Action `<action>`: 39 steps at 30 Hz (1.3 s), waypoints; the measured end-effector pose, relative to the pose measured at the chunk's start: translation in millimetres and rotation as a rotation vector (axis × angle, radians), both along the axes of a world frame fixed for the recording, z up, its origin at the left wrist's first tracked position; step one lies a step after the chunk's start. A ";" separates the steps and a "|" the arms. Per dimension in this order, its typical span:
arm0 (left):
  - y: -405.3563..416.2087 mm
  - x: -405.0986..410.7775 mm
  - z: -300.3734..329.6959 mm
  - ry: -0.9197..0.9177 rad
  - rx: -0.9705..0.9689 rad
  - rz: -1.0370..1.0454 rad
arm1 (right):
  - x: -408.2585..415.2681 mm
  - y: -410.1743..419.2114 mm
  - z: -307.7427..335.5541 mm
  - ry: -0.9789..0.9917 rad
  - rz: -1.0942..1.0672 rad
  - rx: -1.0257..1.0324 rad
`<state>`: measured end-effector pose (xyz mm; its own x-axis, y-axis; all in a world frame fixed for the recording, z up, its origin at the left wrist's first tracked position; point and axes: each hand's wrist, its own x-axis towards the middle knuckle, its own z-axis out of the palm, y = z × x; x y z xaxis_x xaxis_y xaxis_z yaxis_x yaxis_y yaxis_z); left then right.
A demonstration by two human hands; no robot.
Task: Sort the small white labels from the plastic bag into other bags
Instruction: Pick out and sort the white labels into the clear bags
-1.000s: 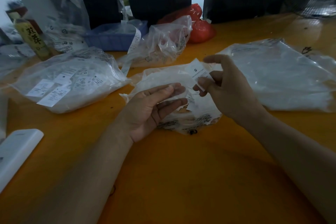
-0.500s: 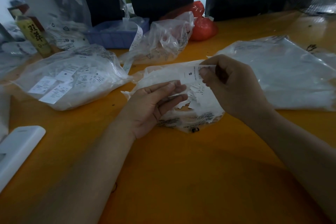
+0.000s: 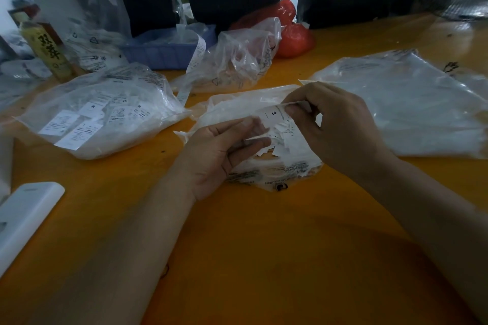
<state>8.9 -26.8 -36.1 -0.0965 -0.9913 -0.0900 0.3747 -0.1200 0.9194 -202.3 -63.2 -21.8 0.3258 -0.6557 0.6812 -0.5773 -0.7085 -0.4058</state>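
Two hands; five clear plastic bags; one blue tray; one red bag

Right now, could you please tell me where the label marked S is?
In the head view, the label marked S sits just right of centre, pinched by the right hand above the middle plastic bag, beside the left hand.
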 end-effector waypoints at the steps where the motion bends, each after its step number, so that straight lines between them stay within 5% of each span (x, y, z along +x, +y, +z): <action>1: -0.3 -0.1 -0.4 -0.007 -0.003 0.007 | -0.2 -0.1 0.2 0.001 0.003 0.000; 24: 3.6 -2.9 -7.3 -0.486 -0.250 0.135 | 3.0 1.4 -6.7 0.037 0.065 0.283; 29: 4.0 -6.6 -4.3 -0.369 -0.198 0.159 | 6.3 2.0 -5.4 -0.256 -0.014 0.371; 39: -0.7 -6.9 -7.0 -0.282 -0.124 0.166 | 14.8 8.0 -12.1 -0.198 0.093 0.385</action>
